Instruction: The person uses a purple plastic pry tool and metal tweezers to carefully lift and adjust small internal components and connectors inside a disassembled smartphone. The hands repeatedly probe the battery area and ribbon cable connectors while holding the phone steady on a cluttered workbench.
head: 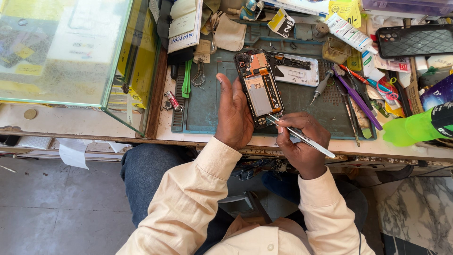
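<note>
1. The opened phone (259, 89) lies back-up on the teal mat (207, 118), its boards and battery bare, between the two hands.
2. The left hand (233, 115) lies flat along the phone's left edge, fingers pressed together and pointing away from the person, steadying it.
3. The right hand (302, 141) sits just below the phone's lower end, fingers pinched on metal tweezers (302, 137); the tips touch the phone's bottom edge.
4. Just beyond the right hand, up past the phone, lies the white back cover (297, 71).
5. A screwdriver (322, 86) lies near, above and right of the right hand.
6. Further right lie a purple tool (357, 97) and a green bottle (415, 127).
7. Well left of the left hand stands a glass case (71, 52), with green pry tools (187, 78) between.
</note>
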